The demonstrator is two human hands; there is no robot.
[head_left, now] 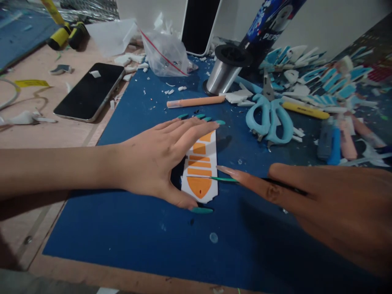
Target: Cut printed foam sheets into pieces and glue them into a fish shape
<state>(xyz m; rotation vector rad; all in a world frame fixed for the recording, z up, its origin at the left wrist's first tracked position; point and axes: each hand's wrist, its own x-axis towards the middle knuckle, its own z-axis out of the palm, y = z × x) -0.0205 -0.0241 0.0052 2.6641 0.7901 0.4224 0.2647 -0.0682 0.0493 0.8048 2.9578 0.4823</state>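
Observation:
A white piece with orange fish-like segments (199,171) lies on the blue mat (153,241). My left hand (153,159) is spread over its left side, fingers stretched out; the index finger lies across its far end and the thumb touches its near end. From the right, my right hand (330,208) is closed around a thin green pointed tool (225,179), index finger stretched along it. The tool's fine tip rests over the piece, by the line above the rounded orange segment. The exact kind of tool cannot be made out.
Light-blue scissors (269,118) and an orange pen (196,101) lie beyond my hands. A phone (92,92) is at the left. Behind stand a metallic spool (225,71) and a Pepsi can (269,24); blue-and-white scraps (333,77) pile up at right.

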